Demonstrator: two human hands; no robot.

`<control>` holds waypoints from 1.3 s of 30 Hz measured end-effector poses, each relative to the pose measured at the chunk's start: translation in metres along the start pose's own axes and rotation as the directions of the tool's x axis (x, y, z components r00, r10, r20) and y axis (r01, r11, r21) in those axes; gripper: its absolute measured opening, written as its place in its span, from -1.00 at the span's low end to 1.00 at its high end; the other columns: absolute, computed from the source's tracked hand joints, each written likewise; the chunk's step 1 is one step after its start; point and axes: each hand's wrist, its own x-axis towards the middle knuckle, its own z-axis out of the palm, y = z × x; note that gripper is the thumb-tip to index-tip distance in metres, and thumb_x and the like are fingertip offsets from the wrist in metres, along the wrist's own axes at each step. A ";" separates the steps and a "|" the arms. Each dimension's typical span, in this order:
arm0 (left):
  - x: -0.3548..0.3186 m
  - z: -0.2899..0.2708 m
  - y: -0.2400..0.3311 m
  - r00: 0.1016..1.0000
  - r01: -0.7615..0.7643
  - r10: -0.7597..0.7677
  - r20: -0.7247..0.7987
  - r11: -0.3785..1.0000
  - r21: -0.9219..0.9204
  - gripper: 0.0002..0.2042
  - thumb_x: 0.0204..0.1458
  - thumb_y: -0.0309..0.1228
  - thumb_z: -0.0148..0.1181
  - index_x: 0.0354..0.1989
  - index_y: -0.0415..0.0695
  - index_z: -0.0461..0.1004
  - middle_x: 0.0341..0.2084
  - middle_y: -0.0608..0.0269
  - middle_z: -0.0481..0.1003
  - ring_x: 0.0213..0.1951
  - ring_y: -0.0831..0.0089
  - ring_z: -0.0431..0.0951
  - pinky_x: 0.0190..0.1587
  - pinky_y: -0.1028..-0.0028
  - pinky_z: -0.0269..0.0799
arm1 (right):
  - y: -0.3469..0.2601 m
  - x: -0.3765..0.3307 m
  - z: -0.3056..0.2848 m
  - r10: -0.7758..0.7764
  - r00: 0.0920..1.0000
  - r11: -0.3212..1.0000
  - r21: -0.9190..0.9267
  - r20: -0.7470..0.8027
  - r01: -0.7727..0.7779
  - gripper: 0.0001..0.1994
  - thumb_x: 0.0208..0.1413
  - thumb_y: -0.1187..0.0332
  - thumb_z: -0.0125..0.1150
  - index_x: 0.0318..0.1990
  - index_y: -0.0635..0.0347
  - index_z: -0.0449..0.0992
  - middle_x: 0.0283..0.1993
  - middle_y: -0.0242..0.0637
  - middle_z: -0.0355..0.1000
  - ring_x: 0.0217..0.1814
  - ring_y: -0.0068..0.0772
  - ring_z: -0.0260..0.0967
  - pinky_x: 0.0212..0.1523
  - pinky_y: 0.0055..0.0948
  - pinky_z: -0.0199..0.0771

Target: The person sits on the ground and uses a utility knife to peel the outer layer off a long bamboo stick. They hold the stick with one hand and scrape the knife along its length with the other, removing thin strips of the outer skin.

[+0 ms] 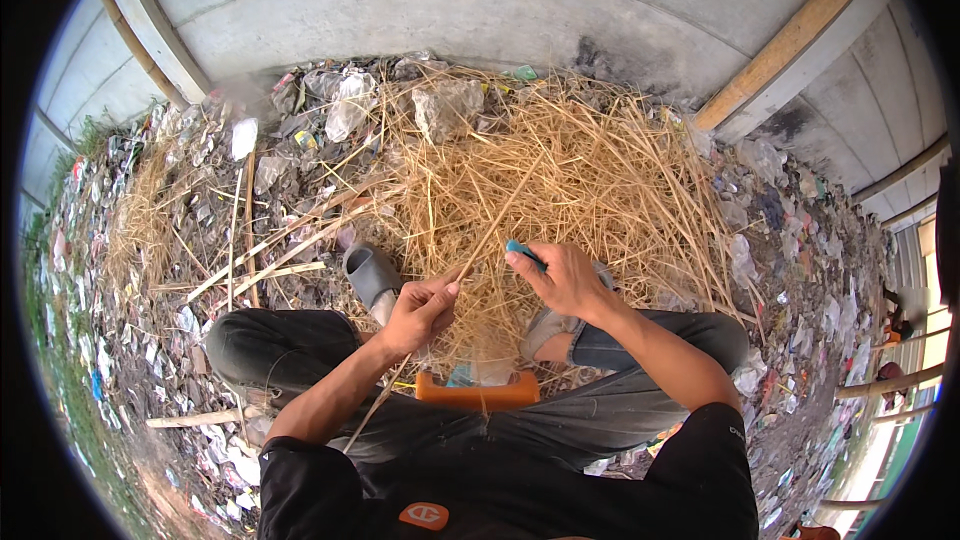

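Observation:
My left hand [420, 312] is closed around a long thin straw-coloured strip [497, 223]. One end of the strip slants up and away over the straw; the other runs down past my wrist toward my left thigh. In my right hand [568, 280] is a small blue tool [526, 254], gripped with the thumb along it. Only its blue end shows, so its kind is unclear. The two hands are a short way apart above my spread knees. Beyond them lies a wide heap of dry straw-like shavings [590, 180].
An orange plastic piece [478, 392] sits between my legs. Near my left foot is a grey clog [372, 275], with long split sticks [285, 245] to its left. Litter [790, 280] covers the ground around. A grey panel wall [430, 15] with posts [790, 35] stands at the far side.

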 end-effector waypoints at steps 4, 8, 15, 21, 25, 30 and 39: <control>-0.002 0.004 -0.009 0.998 0.016 -0.013 0.068 0.999 -0.042 -0.56 0.39 -0.31 -0.02 0.37 -0.20 0.27 -0.68 0.57 0.11 -0.70 0.74 0.06 -0.65 0.61 -0.04 | -0.014 -0.007 0.014 -0.067 0.998 0.994 -0.089 0.000 0.066 -0.38 0.31 -0.22 -0.05 -0.54 0.17 0.45 -0.80 -0.24 0.23 -0.77 -0.24 0.24 -0.66 -0.21 0.21; 0.005 -0.002 -0.014 0.996 0.019 -0.014 0.088 0.998 -0.056 -0.60 0.39 -0.29 -0.03 0.31 -0.22 0.33 -0.69 0.57 0.11 -0.71 0.73 0.04 -0.65 0.60 -0.05 | 0.004 0.007 0.014 -0.224 0.971 0.933 -0.308 -0.085 0.188 -0.38 0.29 -0.24 -0.02 -0.55 0.15 0.41 -0.81 -0.24 0.25 -0.81 -0.21 0.24 -0.71 -0.22 0.21; -0.002 -0.002 -0.019 0.993 0.094 -0.092 0.080 0.995 -0.025 -0.64 0.39 -0.26 -0.02 0.20 -0.22 0.42 -0.74 0.54 0.07 -0.72 0.70 0.01 -0.63 0.57 -0.05 | 0.067 0.054 -0.046 0.077 0.883 0.925 -0.299 -0.462 -0.237 -0.34 0.33 -0.24 -0.13 -0.55 0.16 0.48 -0.76 -0.26 0.28 -0.75 -0.26 0.25 -0.69 -0.22 0.17; -0.033 -0.007 -0.035 0.973 0.154 -0.138 0.184 0.985 -0.074 -0.72 0.38 -0.30 -0.01 0.07 -0.21 0.51 -0.73 0.56 0.13 -0.69 0.72 0.08 -0.64 0.59 -0.02 | 0.199 0.011 -0.209 0.199 0.481 0.876 -0.065 -0.854 -0.479 -0.36 0.34 -0.15 -0.06 -0.51 0.31 0.48 -0.67 -0.20 0.25 -0.59 -0.24 0.25 -0.46 -0.18 0.18; -0.017 -0.009 -0.014 0.979 0.132 -0.095 0.179 0.969 -0.208 -0.61 0.39 -0.31 -0.05 0.30 -0.24 0.33 -0.74 0.56 0.02 -0.72 0.71 0.02 -0.64 0.60 -0.05 | 0.120 0.007 -0.152 0.251 0.681 0.949 0.038 -0.687 -0.312 -0.42 0.34 -0.12 0.00 -0.52 0.25 0.38 -0.66 -0.35 0.14 -0.60 -0.44 0.04 -0.50 -0.31 0.03; -0.016 -0.012 -0.010 0.984 0.107 -0.081 0.159 0.980 -0.167 -0.58 0.41 -0.29 -0.12 0.33 -0.24 0.28 -0.76 0.51 0.03 -0.77 0.68 0.00 -0.69 0.59 -0.04 | 0.048 0.015 -0.077 0.083 0.924 0.996 -0.011 -0.372 -0.094 -0.41 0.35 -0.14 -0.03 -0.57 0.18 0.35 -0.72 -0.40 0.11 -0.69 -0.47 0.02 -0.61 -0.30 -0.01; -0.017 -0.007 -0.009 0.982 0.153 -0.130 0.140 0.974 -0.166 -0.58 0.40 -0.26 -0.10 0.32 -0.22 0.30 -0.76 0.51 0.03 -0.77 0.66 0.03 -0.70 0.57 -0.03 | -0.006 -0.007 0.016 -0.135 0.990 0.980 -0.150 -0.042 0.128 -0.38 0.34 -0.19 -0.09 -0.52 0.20 0.44 -0.83 -0.29 0.14 -0.80 -0.26 0.16 -0.69 -0.23 0.17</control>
